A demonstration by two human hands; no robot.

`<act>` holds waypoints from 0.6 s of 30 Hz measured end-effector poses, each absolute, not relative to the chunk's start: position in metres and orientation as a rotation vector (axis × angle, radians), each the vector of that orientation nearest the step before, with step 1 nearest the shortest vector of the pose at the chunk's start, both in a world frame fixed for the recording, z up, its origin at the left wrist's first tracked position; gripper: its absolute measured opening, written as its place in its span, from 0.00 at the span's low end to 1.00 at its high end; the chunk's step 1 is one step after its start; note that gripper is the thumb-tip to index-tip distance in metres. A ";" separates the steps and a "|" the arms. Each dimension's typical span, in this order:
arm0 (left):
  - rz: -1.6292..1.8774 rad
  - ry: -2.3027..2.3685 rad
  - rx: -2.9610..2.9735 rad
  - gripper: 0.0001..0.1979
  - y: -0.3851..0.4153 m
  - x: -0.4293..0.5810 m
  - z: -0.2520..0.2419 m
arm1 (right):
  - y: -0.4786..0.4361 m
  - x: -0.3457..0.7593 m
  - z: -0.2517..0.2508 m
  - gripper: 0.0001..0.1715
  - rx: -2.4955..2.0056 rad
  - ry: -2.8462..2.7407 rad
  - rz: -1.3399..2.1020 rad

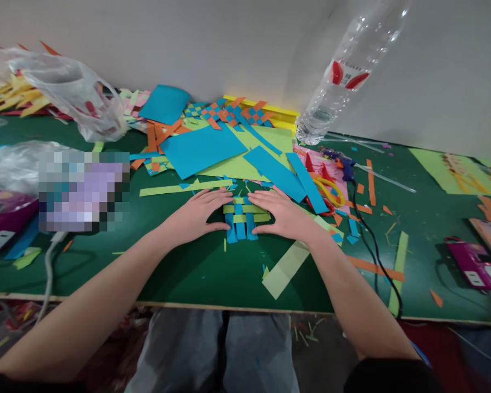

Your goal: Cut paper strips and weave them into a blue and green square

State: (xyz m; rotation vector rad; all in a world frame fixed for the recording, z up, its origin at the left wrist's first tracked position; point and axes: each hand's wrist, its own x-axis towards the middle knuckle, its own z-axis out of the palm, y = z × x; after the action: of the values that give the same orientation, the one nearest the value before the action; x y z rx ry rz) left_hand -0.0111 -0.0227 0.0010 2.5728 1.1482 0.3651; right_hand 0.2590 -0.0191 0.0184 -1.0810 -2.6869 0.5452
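Note:
A small woven mat of blue and light green paper strips [240, 219] lies on the green table between my two hands. My left hand [200, 213] rests at its left side, thumb and fingers apart, the tips touching the strips. At the right side, my right hand [280, 213] is spread in the same way, its fingertips on the top right strips and its thumb by a blue strip. Parts of the mat's side edges are hidden under the fingers. A pale green strip [288, 268] lies beneath my right wrist.
Blue paper sheets [204, 148], finished woven pieces [229, 113] and scraps lie behind the hands. Scissors with yellow handles [331, 191] lie at right, near a plastic bottle [347, 76]. A black cable [368, 240] crosses the right side. A blurred-out device [85, 191] is at left.

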 end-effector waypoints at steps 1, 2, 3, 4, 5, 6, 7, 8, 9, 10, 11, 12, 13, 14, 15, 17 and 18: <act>0.364 1.143 2.577 0.33 -0.022 -0.011 0.001 | -0.020 0.259 0.018 0.46 -1.077 -2.686 0.537; 0.365 1.137 2.579 0.33 -0.022 -0.011 0.000 | -0.020 0.258 0.017 0.46 -1.070 -2.686 0.530; 0.370 1.131 2.580 0.33 -0.023 -0.011 0.001 | -0.020 0.258 0.016 0.46 -1.063 -2.688 0.527; 0.376 1.125 2.579 0.33 -0.023 -0.011 0.001 | -0.020 0.257 0.016 0.46 -1.055 -2.689 0.526; 0.380 1.124 2.578 0.32 -0.023 -0.011 0.002 | -0.020 0.257 0.016 0.46 -1.049 -2.689 0.529; 0.381 1.128 2.578 0.32 -0.024 -0.011 0.003 | -0.020 0.257 0.016 0.46 -1.047 -2.687 0.536; 0.381 1.135 2.579 0.31 -0.025 -0.011 0.004 | -0.020 0.258 0.018 0.46 -1.049 -2.683 0.546; 0.377 1.146 2.583 0.31 -0.025 -0.010 0.005 | -0.020 0.259 0.019 0.47 -1.054 -2.679 0.560; 0.373 1.156 2.588 0.31 -0.026 -0.010 0.006 | -0.020 0.260 0.022 0.48 -1.063 -2.674 0.575; 0.368 1.163 2.598 0.32 -0.027 -0.010 0.007 | -0.019 0.261 0.025 0.50 -1.072 -2.667 0.587; 0.360 1.165 2.611 0.33 -0.027 -0.010 0.007 | -0.019 0.263 0.027 0.52 -1.080 -2.663 0.595; 0.348 1.161 2.626 0.34 -0.028 -0.010 0.007 | -0.019 0.264 0.029 0.53 -1.087 -2.660 0.599; 0.330 1.155 2.640 0.35 -0.028 -0.010 0.006 | -0.018 0.265 0.031 0.54 -1.093 -2.662 0.600; 0.311 1.148 2.652 0.37 -0.029 -0.010 0.006 | -0.018 0.266 0.032 0.54 -1.095 -2.671 0.599; 0.291 1.142 2.661 0.37 -0.029 -0.010 0.005 | -0.017 0.267 0.031 0.54 -1.095 -2.682 0.597; 0.254 1.137 2.672 0.38 -0.030 -0.010 0.003 | -0.016 0.267 0.028 0.54 -1.087 -2.709 0.596; 0.238 1.137 2.677 0.39 -0.031 -0.010 0.002 | -0.015 0.266 0.026 0.54 -1.080 -2.717 0.594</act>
State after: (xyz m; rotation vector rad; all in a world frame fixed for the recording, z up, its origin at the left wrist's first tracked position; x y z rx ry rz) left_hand -0.0102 -0.0305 0.0024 2.6774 1.1365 0.2382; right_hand 0.2663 -0.0153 0.0264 -1.0804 -2.7174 0.5944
